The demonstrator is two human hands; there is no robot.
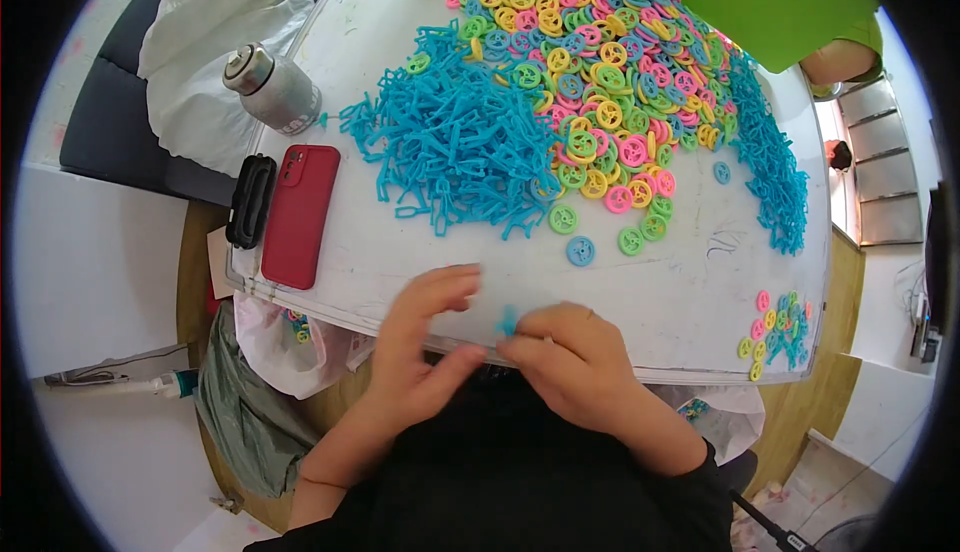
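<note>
You had both hands over the near edge of the white table (420,262), with your forearms coming up from below. Your right hand (578,360) was clamped at the fingertips, thumb and forefinger together on a small blue piece (508,320) that poked out toward your left hand; it was blurred, so its exact shape could not be told. Your left hand (422,357) was just beside it, thumb and fingers apart and slightly curled, with nothing visible between them. The small blue piece sat in the gap between your two hands, near the table's edge. Beyond your hands lay a tangled heap of blue clips (455,142), and touching it on the right and behind was a big spread of toy wheels (610,52) in pink, yellow, green and blue. A loose blue wheel (580,250) lay flat nearest to you in front of the heaps, with a green wheel (563,218) just behind it. Along the right side of the table ran a second strip of blue clips (775,172), and at the near right corner was a small mixed group of wheels and blue clips (790,337). On your left, a red phone (300,217) lay beside an open black case (251,202), and a grey bottle (282,97) stood behind them near the table's left edge.
</note>
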